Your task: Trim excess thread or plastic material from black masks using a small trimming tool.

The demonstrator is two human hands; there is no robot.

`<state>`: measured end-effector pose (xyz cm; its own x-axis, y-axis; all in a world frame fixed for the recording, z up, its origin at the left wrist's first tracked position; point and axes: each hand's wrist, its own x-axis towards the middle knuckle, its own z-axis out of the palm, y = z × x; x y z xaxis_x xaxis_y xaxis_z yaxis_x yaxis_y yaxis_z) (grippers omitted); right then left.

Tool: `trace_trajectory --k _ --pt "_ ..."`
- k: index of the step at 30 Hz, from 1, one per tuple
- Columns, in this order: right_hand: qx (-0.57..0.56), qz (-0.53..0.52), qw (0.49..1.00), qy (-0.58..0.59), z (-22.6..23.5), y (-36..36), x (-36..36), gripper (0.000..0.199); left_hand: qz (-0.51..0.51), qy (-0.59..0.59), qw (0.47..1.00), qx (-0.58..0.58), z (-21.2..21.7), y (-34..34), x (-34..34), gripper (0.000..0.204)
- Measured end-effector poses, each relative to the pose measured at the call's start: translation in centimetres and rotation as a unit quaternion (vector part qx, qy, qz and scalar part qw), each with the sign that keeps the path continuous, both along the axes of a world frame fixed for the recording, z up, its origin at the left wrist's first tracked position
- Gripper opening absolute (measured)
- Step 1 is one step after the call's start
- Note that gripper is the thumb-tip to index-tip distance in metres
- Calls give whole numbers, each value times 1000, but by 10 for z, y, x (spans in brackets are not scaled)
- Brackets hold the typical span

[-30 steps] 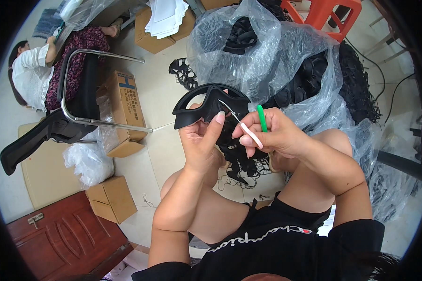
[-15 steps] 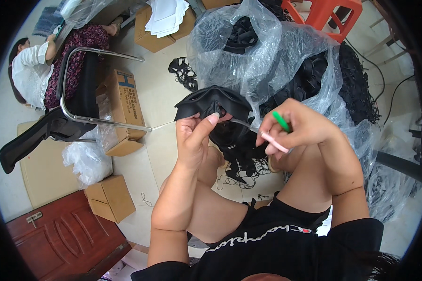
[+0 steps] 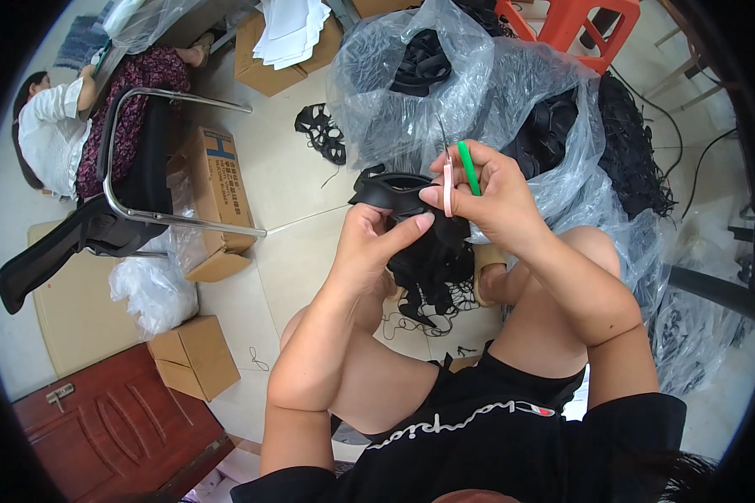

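Holding a black mask pinched in my left hand above my knees; right hand closed around small scissors at its edge. Trimming appears underway; bagged black pieces beyond look untouched.

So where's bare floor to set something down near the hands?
Bare tile lies left of the left hand, between the tipped cardboard box and the plastic bags. Crowded ahead and right: bags of black pieces. A black heap lies between the knees.

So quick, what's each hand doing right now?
Left hand: closed on the black mask-like piece.
Right hand: closed on small snips with pink and green handles.
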<state>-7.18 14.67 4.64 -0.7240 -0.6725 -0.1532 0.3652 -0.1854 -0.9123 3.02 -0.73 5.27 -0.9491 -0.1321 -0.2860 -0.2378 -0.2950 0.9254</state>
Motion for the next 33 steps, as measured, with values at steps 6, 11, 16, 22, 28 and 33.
trace_trajectory --k 6,11,16,22,28,33 --pt "4 19 1000 16 0 -2 1 23 24 -17 1000 1 -3 -1 2 26" --pt "8 5 1000 17 0 -4 5 23 -52 -37 995 -70 -10 -16 4 23" --pt "23 16 997 71 -5 -3 0 22 -17 -41 999 -17 0 -12 2 22" --pt "-4 136 991 -12 16 16 -8 19 56 -7 996 72 -4 -20 6 28" --pt "30 272 945 -179 8 14 0 17 109 68 990 49 0 -16 4 24" --pt "44 268 946 -179 9 14 -1 18 113 104 987 56 -4 -19 7 22"
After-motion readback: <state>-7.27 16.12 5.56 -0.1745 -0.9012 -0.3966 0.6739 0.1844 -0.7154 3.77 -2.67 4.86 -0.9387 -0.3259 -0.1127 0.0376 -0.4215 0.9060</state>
